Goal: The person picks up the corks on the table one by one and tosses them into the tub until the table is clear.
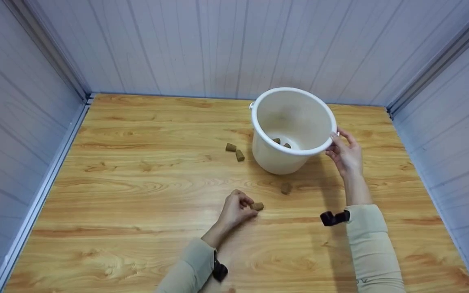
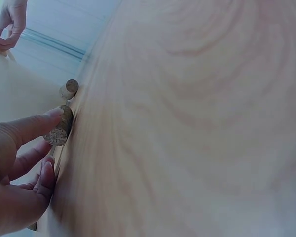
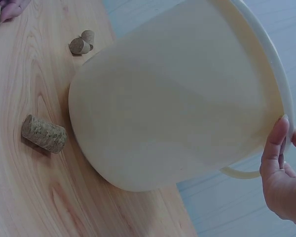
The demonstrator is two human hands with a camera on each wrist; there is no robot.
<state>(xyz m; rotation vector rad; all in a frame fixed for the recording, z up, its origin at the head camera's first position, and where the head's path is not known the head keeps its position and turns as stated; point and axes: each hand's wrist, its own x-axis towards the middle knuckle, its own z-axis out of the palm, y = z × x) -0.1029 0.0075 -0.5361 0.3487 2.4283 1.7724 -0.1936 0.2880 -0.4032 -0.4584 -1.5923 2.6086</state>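
Cork (image 1: 258, 206) at left hand (image 1: 234, 209), bucket (image 1: 273, 162) at right hand (image 1: 347, 156)

Cork: pinched at left end, on its side on tabletop (image 1: 136, 211), nearer than bucket; long axis roughly left to right, free end pointing right. Right hand: curled over rim (image 1: 331, 141). Hands: well apart. Others: angled cork pair (image 1: 239, 155) left of bucket, single cork (image 1: 286, 188) before it, two corks (image 1: 286, 145) inside.
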